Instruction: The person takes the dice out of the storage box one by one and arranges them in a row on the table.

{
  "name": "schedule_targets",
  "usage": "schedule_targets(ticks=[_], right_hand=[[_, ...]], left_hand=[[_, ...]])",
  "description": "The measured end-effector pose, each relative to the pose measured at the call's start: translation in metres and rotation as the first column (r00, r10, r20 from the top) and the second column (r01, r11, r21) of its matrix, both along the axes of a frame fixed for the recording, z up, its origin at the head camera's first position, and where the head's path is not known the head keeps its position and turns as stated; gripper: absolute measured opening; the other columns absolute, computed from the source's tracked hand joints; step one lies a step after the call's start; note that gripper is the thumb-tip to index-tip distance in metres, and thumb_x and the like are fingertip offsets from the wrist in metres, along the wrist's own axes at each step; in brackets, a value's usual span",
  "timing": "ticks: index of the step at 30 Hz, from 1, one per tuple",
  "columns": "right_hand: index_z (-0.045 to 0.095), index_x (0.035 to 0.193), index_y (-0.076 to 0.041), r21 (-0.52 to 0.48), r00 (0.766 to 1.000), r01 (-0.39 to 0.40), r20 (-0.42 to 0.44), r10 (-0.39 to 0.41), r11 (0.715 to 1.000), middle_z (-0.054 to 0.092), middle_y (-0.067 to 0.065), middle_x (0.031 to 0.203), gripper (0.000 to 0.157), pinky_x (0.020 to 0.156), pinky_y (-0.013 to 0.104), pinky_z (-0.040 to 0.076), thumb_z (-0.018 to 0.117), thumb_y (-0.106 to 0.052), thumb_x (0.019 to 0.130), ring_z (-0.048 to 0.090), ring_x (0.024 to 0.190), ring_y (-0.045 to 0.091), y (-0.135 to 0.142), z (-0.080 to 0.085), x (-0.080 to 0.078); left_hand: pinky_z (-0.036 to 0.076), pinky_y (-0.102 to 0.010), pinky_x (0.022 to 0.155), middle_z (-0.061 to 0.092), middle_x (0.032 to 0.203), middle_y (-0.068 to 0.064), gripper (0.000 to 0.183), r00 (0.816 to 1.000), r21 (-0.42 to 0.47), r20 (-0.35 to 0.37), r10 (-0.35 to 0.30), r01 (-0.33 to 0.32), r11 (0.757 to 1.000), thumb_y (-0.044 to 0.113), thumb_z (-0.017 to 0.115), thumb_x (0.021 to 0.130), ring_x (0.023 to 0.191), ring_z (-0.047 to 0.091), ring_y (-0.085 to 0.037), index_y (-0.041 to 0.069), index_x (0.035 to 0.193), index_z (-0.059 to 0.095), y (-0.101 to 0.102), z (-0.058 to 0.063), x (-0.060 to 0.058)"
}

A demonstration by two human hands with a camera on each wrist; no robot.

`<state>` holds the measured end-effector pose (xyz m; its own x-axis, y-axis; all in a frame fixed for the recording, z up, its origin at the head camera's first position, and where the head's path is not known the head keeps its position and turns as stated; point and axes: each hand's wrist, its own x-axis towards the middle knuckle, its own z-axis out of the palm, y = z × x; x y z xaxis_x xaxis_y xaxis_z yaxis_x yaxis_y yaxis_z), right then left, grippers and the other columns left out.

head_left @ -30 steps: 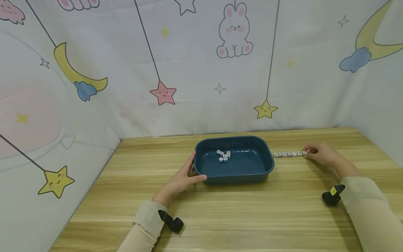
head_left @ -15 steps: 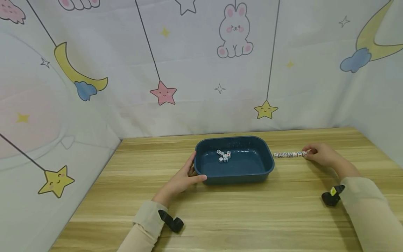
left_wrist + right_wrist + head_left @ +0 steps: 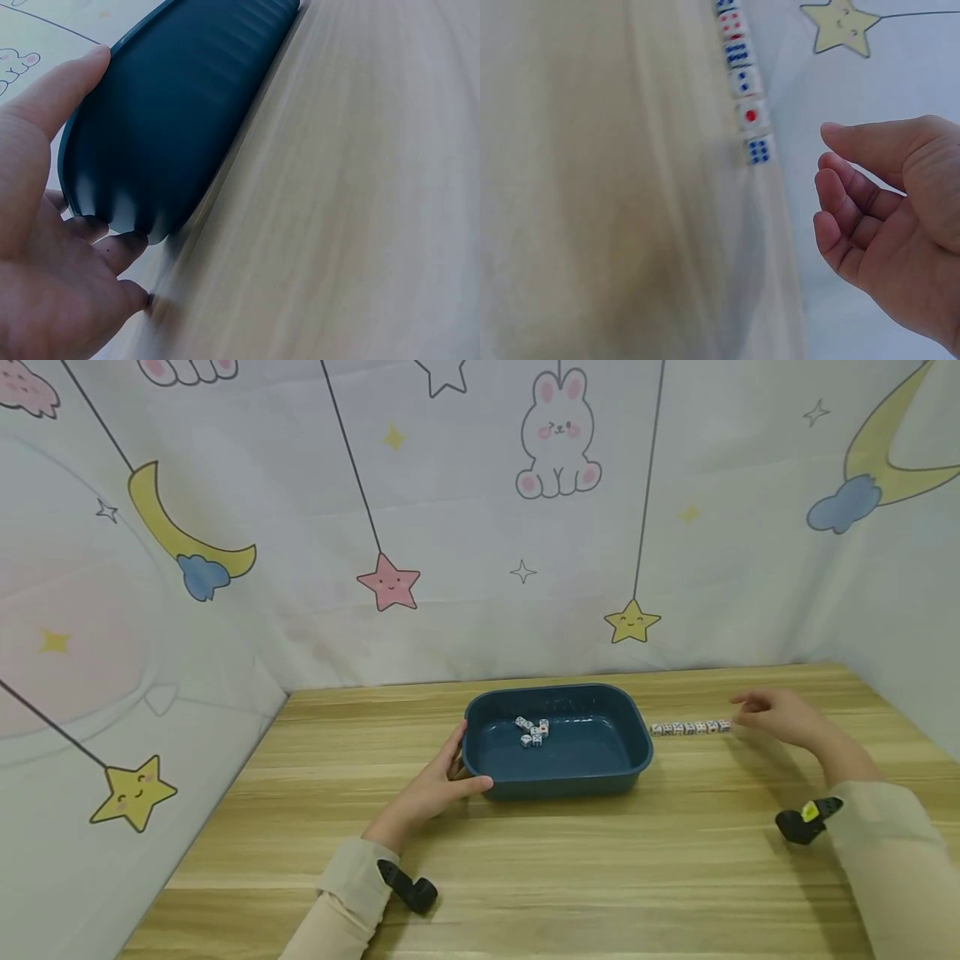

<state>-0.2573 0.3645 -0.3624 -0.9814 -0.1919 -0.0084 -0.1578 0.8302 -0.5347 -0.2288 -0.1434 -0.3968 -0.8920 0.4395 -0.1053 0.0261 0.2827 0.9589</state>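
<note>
A dark blue rectangular basin (image 3: 562, 787) stands on the table, with several white dice (image 3: 535, 729) loosely grouped inside on its left. My left hand (image 3: 427, 789) holds the basin's near left corner, thumb on the front side and fingers against the left end. In the left wrist view its fingertips (image 3: 124, 251) touch the basin wall. A straight row of dice (image 3: 690, 727) runs rightward from the basin's right end. My right hand (image 3: 783, 727) hovers just right of the row's last die (image 3: 758, 150), apart from it, fingers loosely bent and holding nothing.
The wood-grain table (image 3: 570, 877) carries all of this. A white cloth backdrop (image 3: 480, 635) printed with stars, moons and a rabbit rises behind the table and along its sides. A small black camera (image 3: 806, 822) is strapped to each wrist.
My right hand has let go of the row's right-end die and moved up and to the right. The left hand, basin and dice stay where they were.
</note>
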Motion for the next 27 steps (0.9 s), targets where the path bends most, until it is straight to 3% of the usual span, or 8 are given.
schedule_targets(ticks=[4,15,27], right_hand=[[0.047,0.134,0.011,-0.011,1.000,0.007,-0.009,-0.007,1.000,0.056,0.031,0.118,0.051,0.082,0.054,0.048,0.052,-0.028,0.101,0.054,0.107,0.045,-0.008,0.012,0.001],[0.053,0.132,0.004,0.016,0.996,-0.073,-0.056,0.074,0.997,0.062,0.021,0.113,0.047,0.082,0.051,0.049,0.055,-0.029,0.099,0.059,0.103,0.036,-0.052,0.056,-0.001],[0.061,0.124,0.001,0.002,0.980,-0.176,-0.098,0.175,0.984,0.066,0.009,0.099,0.036,0.076,0.040,0.049,0.062,-0.020,0.095,0.060,0.089,0.022,-0.118,0.069,-0.007]], left_hand=[[0.026,-0.047,0.113,-0.001,0.162,-0.003,0.104,1.000,-0.001,0.005,-0.002,0.002,1.000,0.033,0.074,0.086,0.147,0.015,-0.026,0.031,0.156,-0.003,0.001,0.000,0.000],[0.027,-0.046,0.113,0.002,0.162,-0.004,0.100,1.000,-0.007,0.004,-0.002,0.002,1.000,0.027,0.072,0.088,0.146,0.017,-0.026,0.031,0.156,-0.002,0.000,0.000,0.000],[0.029,-0.045,0.112,0.003,0.162,-0.004,0.100,1.000,-0.007,-0.003,-0.009,0.009,1.000,0.026,0.072,0.089,0.146,0.018,-0.025,0.029,0.156,-0.003,0.000,0.001,0.000]])
